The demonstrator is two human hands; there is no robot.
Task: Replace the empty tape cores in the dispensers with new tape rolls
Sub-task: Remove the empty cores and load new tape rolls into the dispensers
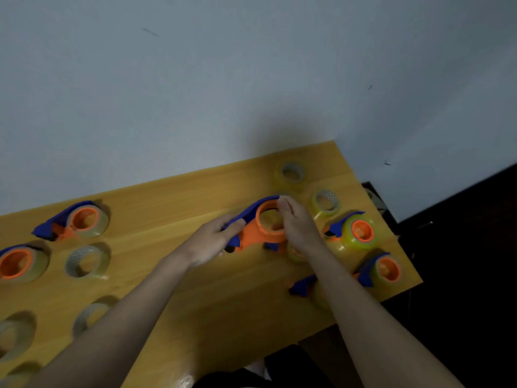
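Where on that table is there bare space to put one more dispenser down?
The widest bare stretch of table runs along the wall, between the far-left dispenser and the dispenser both hands hold. The right end is crowded with loaded dispensers and loose rolls.

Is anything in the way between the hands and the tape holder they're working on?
No. The left hand already grips the holder's blue handle, and the right hand pinches its orange ring. Nothing lies between them.
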